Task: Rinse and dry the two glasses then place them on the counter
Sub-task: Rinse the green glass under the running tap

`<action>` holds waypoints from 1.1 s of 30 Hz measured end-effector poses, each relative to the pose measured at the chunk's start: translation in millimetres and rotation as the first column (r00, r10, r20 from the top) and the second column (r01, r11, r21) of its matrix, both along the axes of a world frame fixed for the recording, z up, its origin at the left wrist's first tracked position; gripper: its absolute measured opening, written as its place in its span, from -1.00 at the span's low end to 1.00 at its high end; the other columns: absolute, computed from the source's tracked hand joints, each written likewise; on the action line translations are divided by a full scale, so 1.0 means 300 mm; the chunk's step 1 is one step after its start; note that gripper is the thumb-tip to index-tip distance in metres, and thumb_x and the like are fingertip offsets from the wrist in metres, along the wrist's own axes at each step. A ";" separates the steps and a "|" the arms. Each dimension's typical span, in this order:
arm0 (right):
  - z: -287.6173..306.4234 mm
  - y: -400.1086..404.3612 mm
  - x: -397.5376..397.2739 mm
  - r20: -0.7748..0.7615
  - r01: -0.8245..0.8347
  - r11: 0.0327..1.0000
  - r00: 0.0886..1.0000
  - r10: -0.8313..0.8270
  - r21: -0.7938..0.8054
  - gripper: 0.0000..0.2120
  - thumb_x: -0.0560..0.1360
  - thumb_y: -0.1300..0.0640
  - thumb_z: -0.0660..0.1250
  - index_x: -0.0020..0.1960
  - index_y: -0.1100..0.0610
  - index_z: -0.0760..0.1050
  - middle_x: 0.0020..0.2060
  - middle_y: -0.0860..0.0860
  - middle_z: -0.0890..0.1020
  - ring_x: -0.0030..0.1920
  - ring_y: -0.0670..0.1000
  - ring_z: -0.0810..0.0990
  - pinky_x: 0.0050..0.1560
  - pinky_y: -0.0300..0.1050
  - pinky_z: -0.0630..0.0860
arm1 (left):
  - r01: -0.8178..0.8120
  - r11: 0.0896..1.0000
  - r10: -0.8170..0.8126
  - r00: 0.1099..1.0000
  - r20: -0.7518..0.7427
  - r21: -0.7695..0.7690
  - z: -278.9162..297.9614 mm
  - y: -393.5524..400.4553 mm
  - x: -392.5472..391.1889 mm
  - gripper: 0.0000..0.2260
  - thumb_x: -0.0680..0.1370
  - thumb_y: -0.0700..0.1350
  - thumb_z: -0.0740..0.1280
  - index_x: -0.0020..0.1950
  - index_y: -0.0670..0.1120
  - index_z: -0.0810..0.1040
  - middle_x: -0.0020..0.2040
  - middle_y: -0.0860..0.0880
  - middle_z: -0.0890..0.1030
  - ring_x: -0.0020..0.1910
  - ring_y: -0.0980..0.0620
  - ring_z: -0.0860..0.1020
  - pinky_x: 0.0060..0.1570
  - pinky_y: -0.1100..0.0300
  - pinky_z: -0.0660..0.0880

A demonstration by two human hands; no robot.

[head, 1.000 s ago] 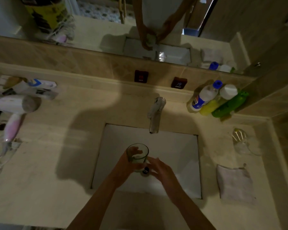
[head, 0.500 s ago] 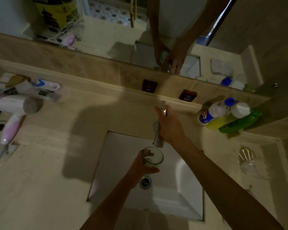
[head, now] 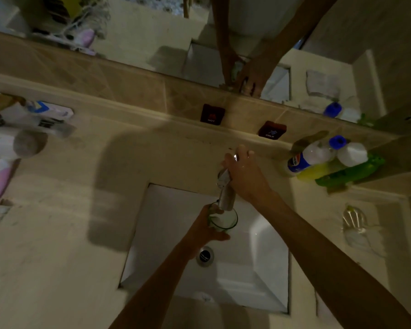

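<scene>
Beige stone forms the bench (head: 57,257), which is backed by a tiled upstand and a wide mirror (head: 140,32) in dim light. Set into the bench is a white rectangular sink (head: 266,276), with a round metal drain (head: 204,255) seen in its floor. At the left edge a pink and white hairdryer (head: 0,162) is laid on the bench, and in the right rear corner a cluster of bottles (head: 330,162) is gathered, among them one with a blue cap and a green one. On the bench right of the sink a clear glass (head: 355,222) is seen lying, blurred. Two small dark labels marked HOT (head: 212,114) and COLD (head: 272,129) are fixed to the upstand. A chrome tap (head: 226,195) is mounted behind the sink; its top is grasped by the right hand (head: 243,176), the fingers curled over the handle. A green-tinted glass (head: 223,219) is held upright over the basin, directly beneath the spout, by the left hand (head: 205,230), whose fingers are wrapped around its side.
</scene>
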State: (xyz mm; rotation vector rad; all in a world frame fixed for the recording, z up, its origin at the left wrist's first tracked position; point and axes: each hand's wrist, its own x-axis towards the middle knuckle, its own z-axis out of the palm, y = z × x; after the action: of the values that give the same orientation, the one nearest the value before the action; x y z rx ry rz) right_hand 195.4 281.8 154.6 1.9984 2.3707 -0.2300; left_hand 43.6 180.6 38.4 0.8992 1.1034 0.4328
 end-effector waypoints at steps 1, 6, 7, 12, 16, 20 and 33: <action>0.000 0.002 0.002 -0.001 -0.007 1.000 1.000 0.007 -0.001 -0.64 0.49 0.14 0.39 0.24 0.16 0.42 0.24 0.24 0.37 0.10 0.20 0.42 -0.02 0.06 0.57 | -0.001 1.000 0.001 1.000 0.004 0.002 0.002 0.004 0.000 -0.18 0.24 -0.24 0.67 0.40 0.02 0.38 0.33 0.04 0.48 0.29 -0.01 0.50 0.19 0.07 0.59; 0.014 0.010 0.007 0.010 -0.045 0.999 0.999 0.046 -0.027 -0.68 0.52 0.12 0.36 0.23 0.14 0.40 0.26 0.21 0.35 0.13 0.19 0.39 0.03 0.04 0.53 | -0.017 1.000 0.018 0.999 0.039 -0.013 0.010 0.012 -0.002 -0.12 0.16 -0.16 0.68 0.40 0.07 0.37 0.33 0.00 0.49 0.30 -0.10 0.51 0.23 -0.17 0.57; 0.019 0.012 0.007 0.018 -0.051 0.998 0.998 0.052 -0.033 -0.68 0.52 0.12 0.36 0.23 0.14 0.39 0.25 0.20 0.35 0.13 0.19 0.39 0.04 0.04 0.53 | -0.018 1.000 0.019 0.999 0.043 -0.010 0.012 0.013 -0.003 -0.12 0.16 -0.16 0.68 0.40 0.07 0.37 0.34 -0.01 0.49 0.30 -0.11 0.51 0.22 -0.18 0.57; 0.039 0.017 0.008 0.032 -0.056 0.995 0.998 0.058 -0.078 -0.62 0.52 0.13 0.35 0.29 0.14 0.37 0.29 0.18 0.30 0.19 0.16 0.35 0.11 0.01 0.51 | -0.014 1.000 0.014 0.999 0.035 -0.001 0.016 0.017 -0.002 -0.08 0.13 -0.12 0.69 0.42 0.05 0.36 0.36 -0.03 0.49 0.32 -0.10 0.50 0.21 -0.13 0.59; 0.036 0.022 0.010 0.005 -0.071 0.996 0.997 0.072 -0.058 -0.74 0.60 0.08 0.24 0.25 0.15 0.38 0.28 0.19 0.32 0.18 0.16 0.36 0.11 0.04 0.52 | -0.016 1.000 0.016 0.998 0.062 -0.009 0.018 0.019 -0.001 -0.11 0.15 -0.17 0.68 0.41 0.06 0.38 0.34 -0.04 0.50 0.32 -0.13 0.50 0.24 -0.18 0.57; 0.038 0.029 0.017 -0.008 -0.092 0.993 0.996 0.092 -0.073 -0.76 0.61 0.07 0.25 0.22 0.16 0.39 0.27 0.19 0.31 0.19 0.15 0.34 0.11 0.03 0.52 | -0.024 0.999 0.026 0.996 0.082 -0.021 0.022 0.022 0.001 -0.11 0.20 -0.25 0.65 0.44 0.00 0.34 0.35 -0.06 0.49 0.32 -0.11 0.51 0.24 -0.14 0.57; 0.059 0.041 0.031 -0.001 -0.174 0.979 0.985 0.175 -0.108 -0.79 0.56 0.13 0.29 0.16 0.17 0.40 0.20 0.16 0.32 0.14 0.11 0.32 -0.04 -0.10 0.41 | -0.038 0.998 0.043 0.991 0.123 -0.043 0.017 0.016 -0.002 -0.16 0.25 -0.35 0.62 0.43 0.02 0.35 0.34 -0.06 0.49 0.31 -0.11 0.51 0.21 -0.06 0.60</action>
State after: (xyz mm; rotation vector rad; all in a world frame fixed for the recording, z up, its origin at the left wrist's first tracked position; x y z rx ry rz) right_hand 204.8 294.2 172.4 1.7300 2.4531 -0.3344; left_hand 43.1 185.3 43.4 0.8051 1.0148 0.4920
